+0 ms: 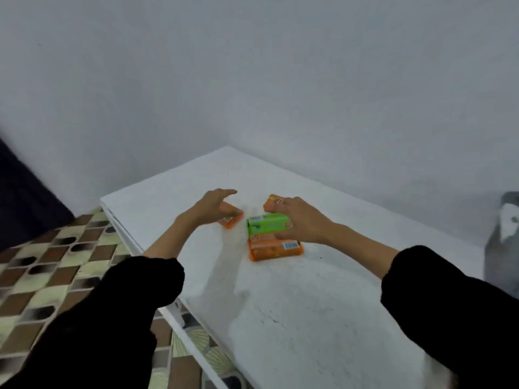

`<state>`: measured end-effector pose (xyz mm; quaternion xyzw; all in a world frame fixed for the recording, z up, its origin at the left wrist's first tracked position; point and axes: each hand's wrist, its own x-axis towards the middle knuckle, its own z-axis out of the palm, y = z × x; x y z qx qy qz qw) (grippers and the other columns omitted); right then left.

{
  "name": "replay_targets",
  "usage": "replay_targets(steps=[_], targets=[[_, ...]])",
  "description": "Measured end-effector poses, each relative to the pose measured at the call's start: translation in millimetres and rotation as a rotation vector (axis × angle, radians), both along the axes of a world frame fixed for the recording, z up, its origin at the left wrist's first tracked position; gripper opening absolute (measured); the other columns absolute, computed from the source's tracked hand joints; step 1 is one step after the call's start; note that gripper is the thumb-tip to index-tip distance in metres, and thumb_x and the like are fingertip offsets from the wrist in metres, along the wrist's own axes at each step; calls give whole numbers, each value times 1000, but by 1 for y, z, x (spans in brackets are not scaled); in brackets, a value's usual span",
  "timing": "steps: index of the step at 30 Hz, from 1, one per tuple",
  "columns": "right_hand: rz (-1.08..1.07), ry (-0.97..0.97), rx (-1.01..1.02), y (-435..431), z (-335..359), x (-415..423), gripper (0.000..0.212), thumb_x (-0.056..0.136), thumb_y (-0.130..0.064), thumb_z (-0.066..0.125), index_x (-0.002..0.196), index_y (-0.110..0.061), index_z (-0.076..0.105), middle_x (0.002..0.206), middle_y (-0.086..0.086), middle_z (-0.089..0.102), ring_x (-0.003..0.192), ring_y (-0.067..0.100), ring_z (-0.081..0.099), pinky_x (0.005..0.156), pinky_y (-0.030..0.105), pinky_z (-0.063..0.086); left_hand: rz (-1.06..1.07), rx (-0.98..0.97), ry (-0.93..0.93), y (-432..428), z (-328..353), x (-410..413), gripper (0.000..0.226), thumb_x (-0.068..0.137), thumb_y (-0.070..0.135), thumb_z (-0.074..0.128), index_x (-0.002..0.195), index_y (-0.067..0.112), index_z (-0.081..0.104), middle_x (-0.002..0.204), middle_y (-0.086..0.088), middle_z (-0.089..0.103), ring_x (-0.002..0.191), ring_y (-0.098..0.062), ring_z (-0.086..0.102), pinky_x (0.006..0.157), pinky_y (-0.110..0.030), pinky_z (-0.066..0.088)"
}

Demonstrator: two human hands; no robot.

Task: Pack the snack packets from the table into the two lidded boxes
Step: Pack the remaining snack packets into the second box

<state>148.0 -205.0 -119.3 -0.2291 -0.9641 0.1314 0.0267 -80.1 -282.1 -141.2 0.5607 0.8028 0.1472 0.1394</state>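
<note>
We reach both arms forward over the white surface (295,310), black sleeves (118,313) pushed up to the forearms. Our left hand (212,206) is spread apart, fingers straight and pointing away, thumb low along the left orange packet (232,220). We cannot tell whether it touches. Our right hand (299,220) curls over the right end of the green packet (265,225), fingers behind it and thumb in front, clamped on it. The green packet lies between the far orange packet (271,203) and the near orange packet (276,249), touching the near one.
</note>
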Motion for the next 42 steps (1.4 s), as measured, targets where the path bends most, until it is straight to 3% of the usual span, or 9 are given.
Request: replay_targets(steps=[5,7,10,15,20,25,34,37,42], targets=[[174,-284,0,3,-66,-10,90,77,-69,50,148,-30,13,157,8,11,144,27,10,116,36,12,-135,-158,146,12,-56,-32,83,81,52,60,148,29,16,157,-3,14,146,-24,7,117,-43,8],[207,-283,83,4,-80,-3,92,73,-81,23,148,-33,2,159,6,1,146,26,1,117,37,3,-162,-158,228,14,-64,-36,78,82,56,57,146,35,18,157,1,14,145,-22,8,114,-45,11],[264,-243,128,8,-79,4,85,73,-71,0,148,-31,3,158,4,8,145,25,8,117,36,5,-157,-138,458,18,-55,-38,76,76,66,54,142,38,31,143,-1,36,133,-23,29,105,-42,23],[273,-191,137,-1,-79,17,60,90,-50,29,146,-30,23,132,16,42,114,31,39,102,45,35,-3,-157,476,23,-56,-30,77,74,74,47,137,32,39,124,-10,44,118,-28,42,94,-39,36],[152,-151,17,-8,-75,24,65,88,-54,48,144,-43,18,132,9,29,118,24,32,104,35,34,-67,-239,337,8,-52,-43,77,81,63,52,146,35,21,135,-7,39,122,-27,36,96,-38,35],[41,-200,13,-23,-68,10,66,89,-40,55,146,-35,22,124,15,42,114,27,37,94,32,35,-128,-108,204,-10,-47,-46,65,77,49,68,136,34,45,119,-6,56,102,-21,51,78,-23,33],[-205,8,-32,-22,11,59,68,78,-33,69,138,-40,37,82,0,47,81,17,46,66,25,34,-168,121,191,-17,5,3,60,70,48,74,126,33,57,109,-2,59,97,-18,51,75,-22,33],[-287,127,-74,-32,46,111,64,78,-26,70,133,-41,43,73,-13,43,78,14,52,72,24,41,-311,164,203,-12,43,45,59,72,47,73,127,36,55,112,0,57,96,-14,45,77,-25,35],[-447,194,-88,-58,71,214,64,75,-27,73,129,-46,45,93,-3,53,96,21,55,83,29,41,-585,231,179,4,87,147,60,69,53,72,124,42,54,110,5,56,96,-11,47,81,-26,40]])
